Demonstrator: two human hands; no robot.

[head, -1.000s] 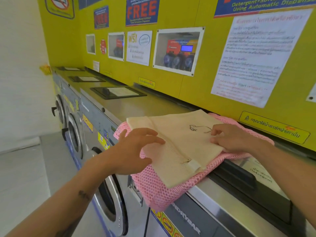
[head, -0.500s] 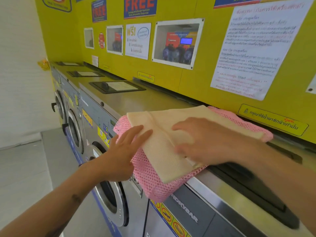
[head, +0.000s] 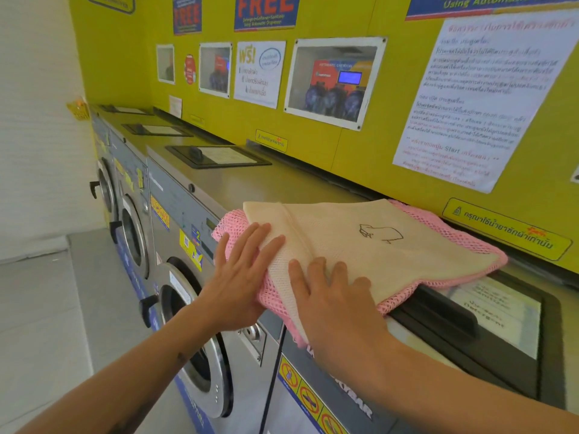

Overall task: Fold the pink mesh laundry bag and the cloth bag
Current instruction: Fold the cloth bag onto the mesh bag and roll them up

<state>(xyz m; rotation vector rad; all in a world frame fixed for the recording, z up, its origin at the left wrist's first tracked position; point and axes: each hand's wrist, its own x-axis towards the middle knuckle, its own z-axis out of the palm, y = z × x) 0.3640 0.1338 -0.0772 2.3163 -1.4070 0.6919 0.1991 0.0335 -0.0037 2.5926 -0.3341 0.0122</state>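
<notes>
A cream cloth bag (head: 360, 242) with a small line drawing lies folded on top of the pink mesh laundry bag (head: 470, 245), both on the top of a washing machine. The pink mesh shows around the cream bag's edges and hangs a little over the machine's front. My left hand (head: 241, 277) lies flat, fingers together, on the stack's left front corner. My right hand (head: 332, 296) presses flat on the cream bag's near edge, just right of the left hand. Neither hand grips anything.
A row of front-loading washing machines (head: 194, 308) runs to the left, each with a black detergent lid (head: 216, 156) on its steel top. A yellow wall (head: 360, 151) with posters and notices rises right behind the bags. The grey floor (head: 47, 324) lies to the left.
My right hand slid from the bag's middle to its near edge, uncovering the drawing. My left hand moved onto the stack's left corner and flattened.
</notes>
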